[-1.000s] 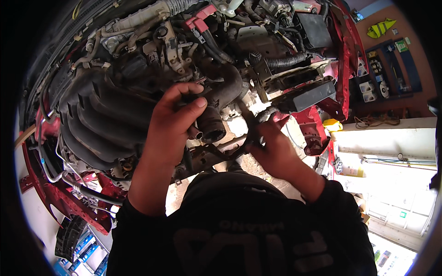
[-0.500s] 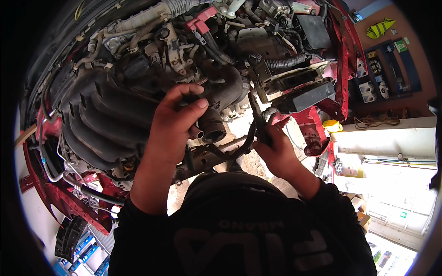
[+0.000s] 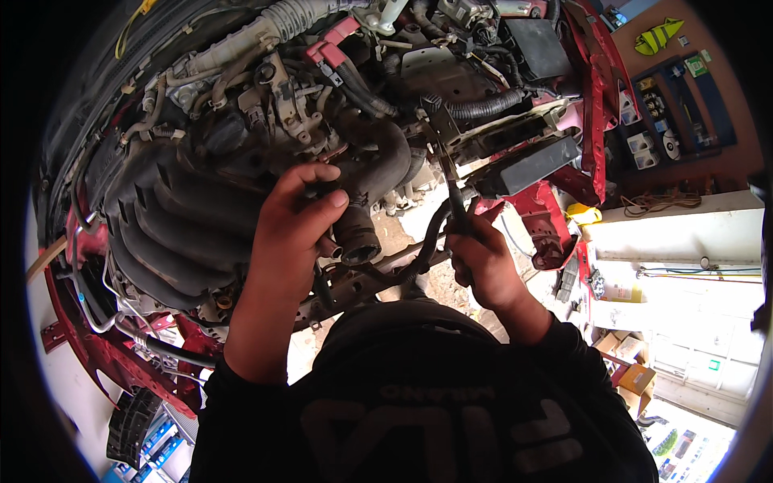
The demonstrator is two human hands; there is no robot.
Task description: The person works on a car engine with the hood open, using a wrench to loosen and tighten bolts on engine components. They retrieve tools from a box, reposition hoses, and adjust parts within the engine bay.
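Note:
A red car's engine bay fills the upper view, with a ribbed black intake manifold (image 3: 173, 229) at left. My left hand (image 3: 294, 221) is curled beside a bent black hose (image 3: 386, 161) with an open lower end, just above a small pipe stub (image 3: 330, 249); what its fingers grip is hidden. My right hand (image 3: 483, 258) is closed round a dark long-handled tool (image 3: 457, 205), apparently pliers with some red on the handle. The tool points up toward a dark bracket (image 3: 439, 121), right of the hose.
A black box (image 3: 531, 165) and red body panels (image 3: 592, 145) border the bay at right. Beyond are a wall rack (image 3: 680, 121), a yellow vest (image 3: 656, 36) and cardboard boxes (image 3: 632, 374). A black plastic part (image 3: 129, 423) lies lower left.
My right hand has turned, bringing the tool more upright and into clearer view. My left hand sits slightly lower and further left in the picture, as the whole view has shifted a little.

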